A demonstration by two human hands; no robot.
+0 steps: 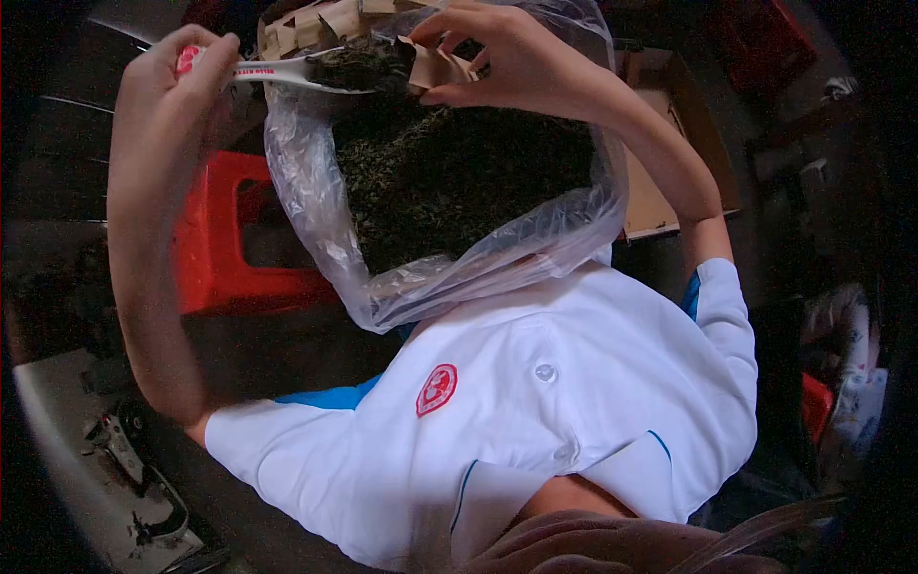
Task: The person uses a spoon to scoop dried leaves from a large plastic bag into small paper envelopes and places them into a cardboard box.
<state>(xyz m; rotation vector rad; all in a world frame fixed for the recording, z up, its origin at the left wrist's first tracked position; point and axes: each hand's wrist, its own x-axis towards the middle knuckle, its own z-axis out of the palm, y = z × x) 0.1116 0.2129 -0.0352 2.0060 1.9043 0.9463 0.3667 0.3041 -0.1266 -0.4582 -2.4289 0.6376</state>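
Observation:
My left hand (177, 86) is closed around the handle of a white spoon (287, 70) with red lettering. Dark, dry leaves that look like tea (356, 69) fill the spoon's bowl. Between the thumb and fingers of my right hand (507, 59) is a small tan paper packet (435, 71), its mouth turned toward the spoon's tip. Spoon and packet meet, or nearly so; the exact contact is hidden by leaves. Below both hands, a clear plastic bag (304, 182) lies open, holding a large heap of the same loose dark leaves (459, 182).
Several more tan paper packets (311, 31) lie at the bag's far edge. A red plastic stool (206, 249) stands left of the bag. To the right is an open cardboard box (660, 206). Another red item (765, 38) shows at the far right.

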